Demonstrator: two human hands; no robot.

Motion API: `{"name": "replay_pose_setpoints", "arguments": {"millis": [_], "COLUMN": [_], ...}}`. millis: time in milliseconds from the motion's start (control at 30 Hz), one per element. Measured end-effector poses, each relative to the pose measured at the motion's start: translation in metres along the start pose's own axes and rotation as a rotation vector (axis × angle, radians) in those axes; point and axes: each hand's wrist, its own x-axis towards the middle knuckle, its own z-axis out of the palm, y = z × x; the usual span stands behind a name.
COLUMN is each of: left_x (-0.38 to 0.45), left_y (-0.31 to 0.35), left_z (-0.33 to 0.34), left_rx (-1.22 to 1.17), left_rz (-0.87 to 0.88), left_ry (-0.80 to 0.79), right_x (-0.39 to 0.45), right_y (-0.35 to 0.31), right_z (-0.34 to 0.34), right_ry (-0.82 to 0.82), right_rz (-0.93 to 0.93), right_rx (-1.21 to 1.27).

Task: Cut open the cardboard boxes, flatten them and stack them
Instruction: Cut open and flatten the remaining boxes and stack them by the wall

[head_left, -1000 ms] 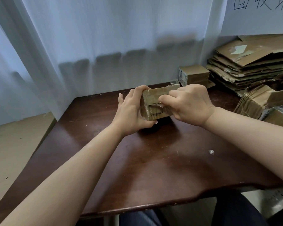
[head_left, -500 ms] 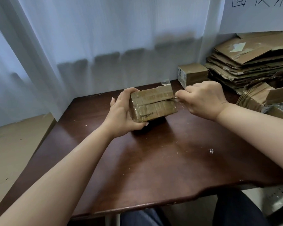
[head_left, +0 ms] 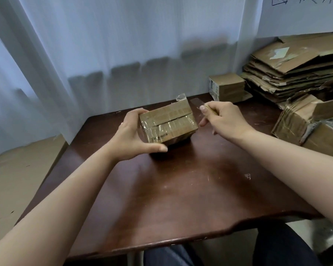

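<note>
A small taped cardboard box (head_left: 168, 122) rests on the dark wooden table (head_left: 171, 189), its top seam slit along the middle. My left hand (head_left: 132, 137) grips the box's left end, fingers over the top and thumb under the front. To the right of the box and clear of it, my right hand (head_left: 222, 120) holds a knife (head_left: 200, 104), whose pale blade points up and left. A scrap of clear tape sticks up from the box's far right corner.
A stack of flattened cardboard (head_left: 296, 68) lies at the back right. A small closed box (head_left: 227, 87) sits before it, and opened boxes (head_left: 311, 121) crowd the table's right edge. White curtains hang behind. My legs show under the near edge.
My right hand has drawn the blade along the top seam from left to right and pulled away off the box's right end. The seam now shows open. My left hand keeps its grip.
</note>
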Motion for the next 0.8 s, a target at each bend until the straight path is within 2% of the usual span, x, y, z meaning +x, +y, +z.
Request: {"name": "replay_pose_setpoints", "arguments": {"millis": [100,233,400,500,633,800], "left_x": [0.005,0.024,0.037,0.040,0.042,0.037], "left_y": [0.027,0.051,0.058,0.057,0.052,0.038], "left_z": [-0.006,0.009,0.029,0.030,0.026,0.008], "left_rx": [0.139,0.535,0.875,0.894,0.784,0.594], "left_rz": [0.066,0.202,0.157,0.114,0.107,0.091], "left_ry": [0.051,-0.053,-0.137,-0.117,-0.082,-0.053], "right_x": [-0.006,-0.010,-0.009,-0.009,-0.008,-0.013], "right_y": [-0.003,-0.004,-0.001,0.003,0.007,-0.004], "right_z": [0.012,0.018,0.015,0.008,0.005,0.007], "right_ry": [-0.024,-0.016,-0.016,0.018,0.048,-0.058], "right_rz": [0.014,0.057,0.126,0.145,0.120,0.046], "right_rx": [0.105,0.182,0.234,0.230,0.216,0.234]}}
